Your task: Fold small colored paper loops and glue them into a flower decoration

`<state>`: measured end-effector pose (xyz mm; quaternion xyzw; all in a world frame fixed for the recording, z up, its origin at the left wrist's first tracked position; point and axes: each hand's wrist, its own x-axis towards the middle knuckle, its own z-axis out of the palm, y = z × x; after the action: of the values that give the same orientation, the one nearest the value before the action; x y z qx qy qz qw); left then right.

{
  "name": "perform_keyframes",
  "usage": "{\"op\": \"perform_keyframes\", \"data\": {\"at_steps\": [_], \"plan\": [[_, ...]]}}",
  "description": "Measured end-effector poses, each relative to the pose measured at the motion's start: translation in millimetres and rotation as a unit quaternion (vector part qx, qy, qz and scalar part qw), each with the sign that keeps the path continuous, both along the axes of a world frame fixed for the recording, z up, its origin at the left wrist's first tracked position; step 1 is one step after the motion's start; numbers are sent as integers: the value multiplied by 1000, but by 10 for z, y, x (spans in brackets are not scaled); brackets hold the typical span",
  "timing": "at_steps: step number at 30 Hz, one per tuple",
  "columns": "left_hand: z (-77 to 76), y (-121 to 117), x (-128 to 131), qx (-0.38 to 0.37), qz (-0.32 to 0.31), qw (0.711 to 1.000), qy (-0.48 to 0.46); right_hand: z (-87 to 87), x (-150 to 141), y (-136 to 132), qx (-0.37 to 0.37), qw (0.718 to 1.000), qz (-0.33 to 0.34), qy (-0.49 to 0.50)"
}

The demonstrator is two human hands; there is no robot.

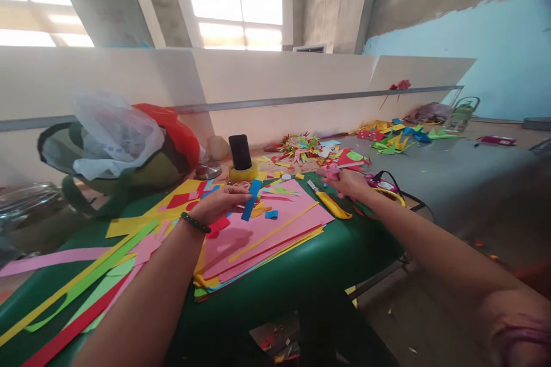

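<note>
Green tabletop [350, 258] below, blue strip [252, 202] between left fingers [238, 198].

Our left hand [226, 200] pinches a blue strip [254, 188] above pink sheets [275, 241] — our right hand [349, 183] is near a yellow cutter [332, 206].

Bare concrete [331, 6] and cut paper mark a craft workshop: a green-covered worktable [353, 252] spreads beneath the left hand [224, 203] and the right hand [344, 183], with stacked pink sheets [301, 198] between them and a yellow-handled cutter [331, 205] just beside the right. Bright folded paper pieces [390, 142] lie heaped beyond the right hand, while paper offcuts [390, 312] dot the floor [400, 330] below its forearm. A sunlit window [219, 0] stands well beyond the left hand.
</note>
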<state>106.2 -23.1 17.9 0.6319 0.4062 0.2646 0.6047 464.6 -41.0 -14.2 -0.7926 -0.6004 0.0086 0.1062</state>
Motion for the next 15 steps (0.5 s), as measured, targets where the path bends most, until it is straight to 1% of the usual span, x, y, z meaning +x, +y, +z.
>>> {"op": "perform_keyframes", "data": {"at_steps": [2, 4, 7, 10, 12, 13, 14, 15], "plan": [[-54, 50, 6, -12, 49, 998, -38, -69, -66, 61, -30, 999, 12, -6], [-92, 92, 6, -25, 77, 994, -68, -79, -109, 98, -48, 998, 23, -13], [-99, 111, 3, -41, 76, 991, -102, -10, -119, 69, -68, 997, 33, -32], [-72, 86, 17, -51, 86, 986, -132, 114, -123, -107, -66, 995, 14, -76], [-57, 66, 39, -55, 99, 982, -148, 195, -193, -285, -30, 994, -2, -102], [-53, 57, 53, -59, 103, 981, -153, 226, -265, -375, -4, 994, 11, -107], [-53, 49, 68, -64, 104, 980, -155, 247, -363, -454, 39, 992, 59, -108], [-55, 41, 84, -68, 107, 979, -157, 257, -487, -513, 99, 982, 127, -101]]}}
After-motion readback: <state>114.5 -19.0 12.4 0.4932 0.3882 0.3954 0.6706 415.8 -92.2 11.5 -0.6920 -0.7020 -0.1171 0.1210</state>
